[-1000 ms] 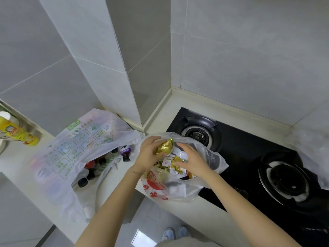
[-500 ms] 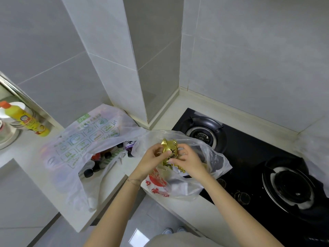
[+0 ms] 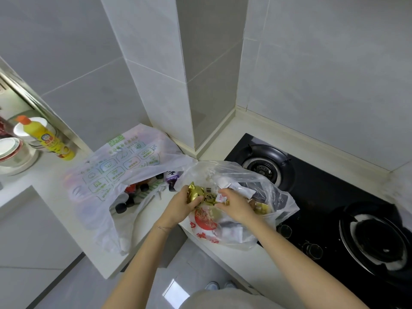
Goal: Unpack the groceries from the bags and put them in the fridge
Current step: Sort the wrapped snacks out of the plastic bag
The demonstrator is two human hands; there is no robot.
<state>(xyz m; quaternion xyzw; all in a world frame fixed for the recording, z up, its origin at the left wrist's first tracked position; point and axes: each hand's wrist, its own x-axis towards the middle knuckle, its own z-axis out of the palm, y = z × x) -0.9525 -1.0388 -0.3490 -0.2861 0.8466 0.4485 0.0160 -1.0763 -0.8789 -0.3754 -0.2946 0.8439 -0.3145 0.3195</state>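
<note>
A clear plastic bag with red print (image 3: 225, 228) sits on the counter edge beside the stove, full of small packets. My left hand (image 3: 180, 206) grips a gold foil packet (image 3: 194, 192) at the bag's mouth. Just right of it, my right hand (image 3: 236, 206) pinches another small gold-and-white packet (image 3: 219, 199) inside the bag. To the left lies a white bag with green print (image 3: 116, 170), open toward me, with several dark-capped bottles (image 3: 131, 197) showing inside.
A black two-burner gas stove (image 3: 330, 197) fills the right side. A yellow bottle with an orange cap (image 3: 44, 137) and stacked bowls (image 3: 13, 152) stand at far left. A tiled wall column (image 3: 169, 85) juts out behind the bags. Grey floor lies below the counter edge.
Both hands have lowered slightly back to the bag's mouth. The left still holds the gold packet; the right has moved off it to another packet.
</note>
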